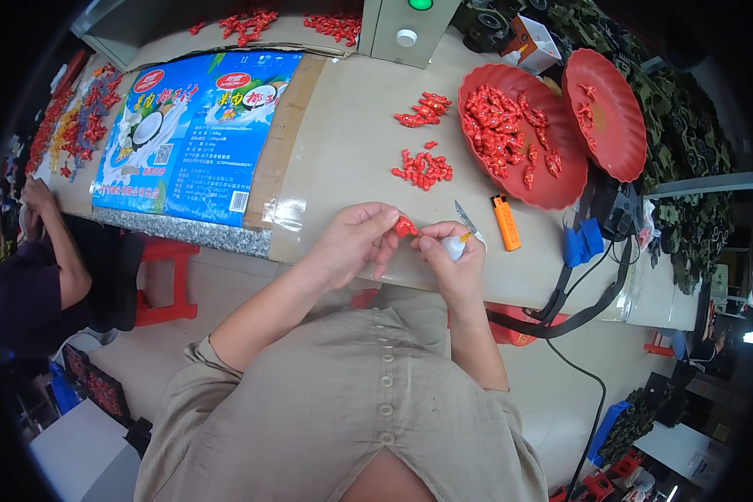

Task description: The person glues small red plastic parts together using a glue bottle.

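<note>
Red piece [404, 227] in left hand [353, 241], white bottle [453, 247] in right hand [458, 274], lettered blue cardboard [197, 138]

The left hand [351, 243] covers part of a red piece [405, 227], its details too small to read, while the right hand [458, 268] hides much of a white bottle [453, 247]. A narrow blade [463, 214] seems to run behind that hand, though its lower end is hard to make out. The upper edge cuts off a grey metal box [396, 38], and at the left a co-worker [27, 289], partly lost in the dark rim, hides part of a red stool [180, 284].
</note>
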Available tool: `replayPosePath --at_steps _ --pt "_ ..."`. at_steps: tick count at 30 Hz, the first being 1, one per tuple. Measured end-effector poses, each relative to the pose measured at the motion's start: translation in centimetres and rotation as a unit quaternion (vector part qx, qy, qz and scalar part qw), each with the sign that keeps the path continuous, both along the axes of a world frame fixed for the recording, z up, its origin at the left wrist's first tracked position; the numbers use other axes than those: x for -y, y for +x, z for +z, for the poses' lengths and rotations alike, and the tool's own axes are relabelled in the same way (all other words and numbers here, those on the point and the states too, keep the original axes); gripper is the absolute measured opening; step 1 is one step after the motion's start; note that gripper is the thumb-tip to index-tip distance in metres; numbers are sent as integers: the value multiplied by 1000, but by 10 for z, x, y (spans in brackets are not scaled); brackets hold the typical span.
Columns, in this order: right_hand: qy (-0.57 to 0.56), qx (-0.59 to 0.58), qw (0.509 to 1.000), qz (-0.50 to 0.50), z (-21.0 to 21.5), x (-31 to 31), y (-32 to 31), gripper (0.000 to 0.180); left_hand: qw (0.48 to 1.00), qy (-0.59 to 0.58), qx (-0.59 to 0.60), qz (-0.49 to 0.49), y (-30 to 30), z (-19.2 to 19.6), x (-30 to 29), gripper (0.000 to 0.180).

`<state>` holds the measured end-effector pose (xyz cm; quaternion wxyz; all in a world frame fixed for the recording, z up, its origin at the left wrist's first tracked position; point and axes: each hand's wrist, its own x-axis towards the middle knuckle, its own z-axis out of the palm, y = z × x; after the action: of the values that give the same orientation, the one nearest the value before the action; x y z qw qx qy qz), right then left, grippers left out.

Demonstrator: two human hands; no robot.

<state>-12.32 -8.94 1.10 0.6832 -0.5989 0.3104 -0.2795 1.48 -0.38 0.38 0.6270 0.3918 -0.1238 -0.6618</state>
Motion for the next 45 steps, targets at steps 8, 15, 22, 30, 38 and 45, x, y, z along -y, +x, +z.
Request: replayPosePath --at_steps 8,15,22,30,38,45 --pt "-16 -12 1000 -7 -7 2 -3 9 988 -107 85 75 -9 -9 -4 17" --pt "-19 -17 1000 0 -6 1 -3 11 976 -140 153 73 -11 -9 -6 20" --pt "-22 1 1000 -16 -8 0 -4 9 968 -144 192 74 -13 -9 -6 19" --pt "-57 6 998 0 -9 2 -5 15 978 -90 186 34 -10 -1 -5 20" --pt "-84 8 996 12 -8 0 -4 13 985 -62 159 34 -10 0 -5 22" --pt "-101 24 994 20 -8 1 -2 9 985 -62 162 24 -9 -2 -4 22"
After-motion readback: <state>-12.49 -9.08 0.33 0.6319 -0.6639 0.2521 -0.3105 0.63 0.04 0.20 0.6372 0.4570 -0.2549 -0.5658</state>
